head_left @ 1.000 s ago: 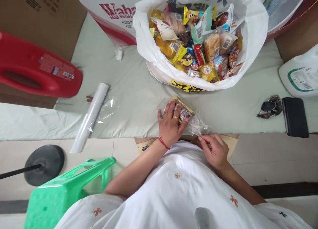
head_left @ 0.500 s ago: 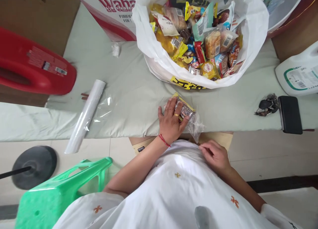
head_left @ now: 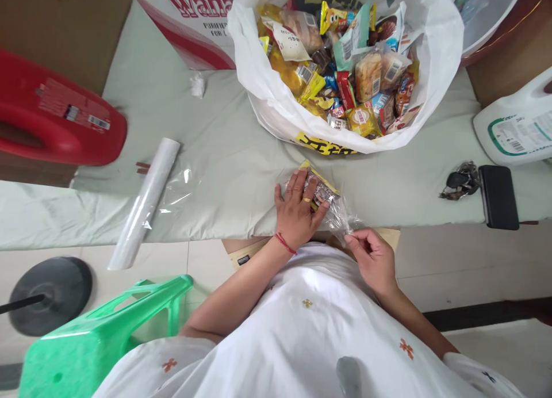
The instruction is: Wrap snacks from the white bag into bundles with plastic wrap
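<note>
My left hand (head_left: 295, 205) lies flat over a dark-and-yellow snack packet (head_left: 322, 190), fingers spread, pressing it on the cloth near the table's front edge. Clear plastic wrap surrounds the packet and trails off towards me in a crumpled tail (head_left: 340, 217). At the end of that tail, the thumb and forefinger of my right hand (head_left: 374, 259) are pinched on the plastic. Just beyond stands a white plastic bag (head_left: 276, 122), wide open and full of wrapped snacks (head_left: 345, 93). The palm covers the packet's left part.
To the left lie a roll of clear plastic bags (head_left: 144, 205) and a red jug (head_left: 56, 110). Keys (head_left: 460, 180), a black phone (head_left: 499, 196) and a white bottle (head_left: 517, 122) are on the right. A printed carton (head_left: 190, 30) stands behind. Below is a green stool (head_left: 86, 335).
My right hand has moved up slightly to the plastic tail and now pinches its end, pulling it out to the right. My left hand stays on the packet.
</note>
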`<state>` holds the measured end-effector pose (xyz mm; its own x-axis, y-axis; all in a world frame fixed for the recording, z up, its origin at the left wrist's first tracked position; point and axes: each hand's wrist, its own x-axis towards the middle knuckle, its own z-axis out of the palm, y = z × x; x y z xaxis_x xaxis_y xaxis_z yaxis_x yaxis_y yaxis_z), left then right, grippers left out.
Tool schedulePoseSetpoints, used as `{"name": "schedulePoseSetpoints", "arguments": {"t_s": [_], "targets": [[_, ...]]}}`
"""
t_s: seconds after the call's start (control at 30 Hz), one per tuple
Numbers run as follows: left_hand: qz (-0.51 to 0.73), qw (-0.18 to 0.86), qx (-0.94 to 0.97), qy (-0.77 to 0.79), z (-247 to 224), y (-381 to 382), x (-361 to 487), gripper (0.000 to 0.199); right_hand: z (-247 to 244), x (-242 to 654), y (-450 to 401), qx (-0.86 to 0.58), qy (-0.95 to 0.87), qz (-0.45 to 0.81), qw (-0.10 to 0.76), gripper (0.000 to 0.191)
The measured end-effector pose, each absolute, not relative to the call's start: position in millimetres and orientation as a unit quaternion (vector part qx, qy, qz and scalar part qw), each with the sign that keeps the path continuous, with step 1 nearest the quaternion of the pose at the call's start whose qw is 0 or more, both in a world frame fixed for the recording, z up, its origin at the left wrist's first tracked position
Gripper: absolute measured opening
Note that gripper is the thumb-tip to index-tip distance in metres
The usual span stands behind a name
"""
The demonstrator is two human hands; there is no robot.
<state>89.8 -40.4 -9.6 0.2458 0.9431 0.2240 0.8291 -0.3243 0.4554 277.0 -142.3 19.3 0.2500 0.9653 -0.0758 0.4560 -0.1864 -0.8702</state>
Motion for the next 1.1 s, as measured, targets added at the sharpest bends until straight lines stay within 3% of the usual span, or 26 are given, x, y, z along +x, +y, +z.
{"name": "schedulePoseSetpoints", "arguments": {"t_s": [0.2,0.3,0.4,0.5,0.57,0.9,1.1], "targets": [[0.23,0.129,0.784,0.563,-9.3,-40.0,89.4,0.062,7.9,295.4,-163.9,-0.694,-0.51,0.386,0.331,0.037],[0.229,0.129,0.787,0.559,-8.8,-40.0,88.6,0.065,7.7,308.3,-157.9,-0.709,-0.546,0.297,0.334,0.028],[0.22,0.127,0.797,0.549,-8.2,-40.9,87.6,0.084,11.1,318.1,-138.0,-0.699,-0.598,0.172,0.353,0.018],[0.201,0.116,0.804,0.548,-7.1,-42.5,87.8,0.105,12.1,321.0,-110.9,-0.637,-0.678,0.143,0.339,0.028],[0.188,0.107,0.806,0.551,-6.4,-43.4,88.6,0.11,12.7,321.6,-96.2,-0.601,-0.718,0.142,0.322,0.022],[0.173,0.103,0.803,0.561,-6.6,-42.7,91.1,0.101,42.1,339.0,-117.1,-0.525,-0.806,-0.007,0.273,0.019],[0.175,0.133,0.815,0.537,-0.8,-41.4,82.2,0.1,6.7,321.0,-134.8,-0.499,-0.835,0.013,0.23,0.025]]}}
